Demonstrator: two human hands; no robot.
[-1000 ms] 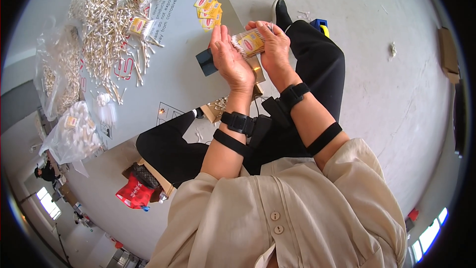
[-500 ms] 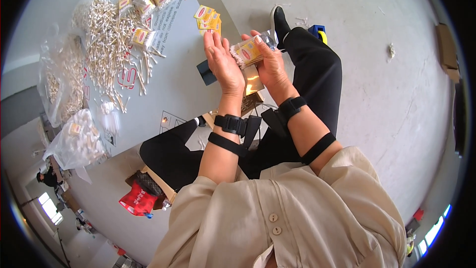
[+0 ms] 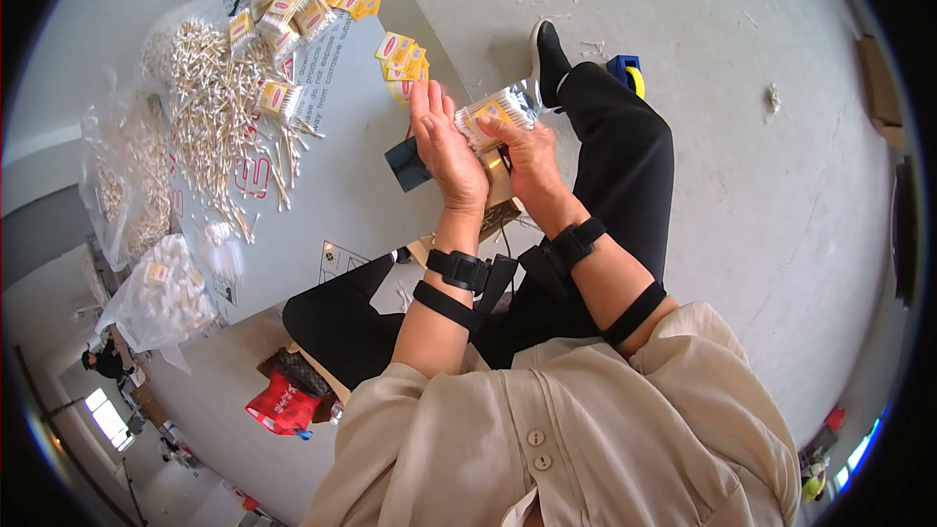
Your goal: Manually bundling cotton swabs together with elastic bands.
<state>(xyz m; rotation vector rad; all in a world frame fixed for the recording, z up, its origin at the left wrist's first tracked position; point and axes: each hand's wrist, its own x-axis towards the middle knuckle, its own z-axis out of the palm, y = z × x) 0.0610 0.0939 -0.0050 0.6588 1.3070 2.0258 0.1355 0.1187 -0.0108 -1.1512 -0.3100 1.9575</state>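
Note:
A clear bag of cotton swabs [image 3: 503,107] with a yellow card inside is in my right hand [image 3: 532,161], the thumb pressed on its upper face. My left hand [image 3: 449,151] is held flat, fingers stretched out, its palm against the swab tips at the bag's left end. The bag's open-looking plastic end sticks out to the right. Just beyond my left fingertips, several yellow cards [image 3: 402,59] lie fanned at the table's edge. Beneath the hands is a shiny metal-like surface [image 3: 496,179], partly hidden by them.
A heap of loose cotton swabs [image 3: 210,98] covers the left of the grey table [image 3: 332,185]. Filled swab packs [image 3: 283,5] lie at its far end. Plastic bags [image 3: 161,298] sit near the left edge. A blue tape dispenser [image 3: 625,68] stands on the floor [image 3: 752,185].
The right thumb has shifted left across the bag, and the bag is turned to show more swabs. My left hand remains flat at its end. The view has shifted slightly.

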